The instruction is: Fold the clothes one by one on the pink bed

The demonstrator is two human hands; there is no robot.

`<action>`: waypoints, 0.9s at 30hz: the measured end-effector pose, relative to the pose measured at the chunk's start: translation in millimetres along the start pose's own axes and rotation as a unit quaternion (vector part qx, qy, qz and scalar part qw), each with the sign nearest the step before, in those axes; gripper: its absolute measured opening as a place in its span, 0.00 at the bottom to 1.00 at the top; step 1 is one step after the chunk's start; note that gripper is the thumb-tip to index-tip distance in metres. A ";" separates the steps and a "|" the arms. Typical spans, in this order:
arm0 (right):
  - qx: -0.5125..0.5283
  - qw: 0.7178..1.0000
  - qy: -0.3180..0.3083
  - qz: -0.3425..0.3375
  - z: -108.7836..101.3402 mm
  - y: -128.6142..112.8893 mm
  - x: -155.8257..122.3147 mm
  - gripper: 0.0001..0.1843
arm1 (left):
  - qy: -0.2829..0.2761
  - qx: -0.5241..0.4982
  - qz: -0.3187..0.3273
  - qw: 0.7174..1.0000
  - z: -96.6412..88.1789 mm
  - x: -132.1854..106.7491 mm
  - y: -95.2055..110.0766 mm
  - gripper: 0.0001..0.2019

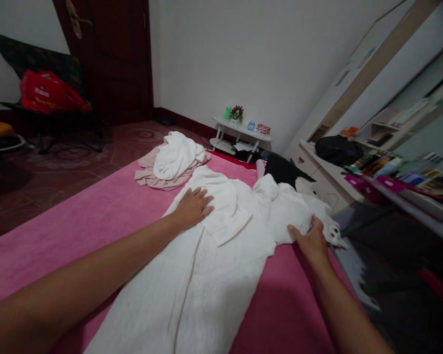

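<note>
A long white garment lies spread along a pink bed cover. My left hand rests flat on its upper left part, fingers stretched out over a folded-in sleeve. My right hand grips the edge of the garment's right sleeve near the bed's right side, thumb and fingers closed on the cloth.
A pile of white and beige clothes sits at the far end of the bed; a dark garment lies to its right. Beyond stand a small white shelf table, a cluttered dresser, a dark door and red bags.
</note>
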State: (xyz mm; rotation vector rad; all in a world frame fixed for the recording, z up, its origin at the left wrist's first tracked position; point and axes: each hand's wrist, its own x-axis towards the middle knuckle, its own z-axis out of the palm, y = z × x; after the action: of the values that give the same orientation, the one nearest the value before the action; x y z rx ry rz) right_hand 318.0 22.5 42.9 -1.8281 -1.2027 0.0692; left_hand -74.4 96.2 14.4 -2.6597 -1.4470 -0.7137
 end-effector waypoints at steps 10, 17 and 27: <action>0.225 0.973 -0.055 0.015 9.1 -139.4 17.0 0.21 | 0.116 -0.133 0.168 0.970 -29.4 -6.7 18.5 0.21; 0.110 0.808 -0.512 -0.269 23.1 -214.4 -101.9 0.20 | 0.228 -0.094 0.117 0.962 -39.4 -10.5 8.5 0.34; -0.065 0.794 -0.542 -0.268 6.2 -162.3 -181.3 0.21 | 0.070 -0.173 -0.002 0.983 2.6 3.2 -17.4 0.33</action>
State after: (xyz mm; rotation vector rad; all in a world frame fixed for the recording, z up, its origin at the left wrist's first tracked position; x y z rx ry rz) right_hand 106.9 -92.7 80.6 -1.4320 -2.5348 0.8191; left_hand -85.9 109.2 10.2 -2.7746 -1.4032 -1.2270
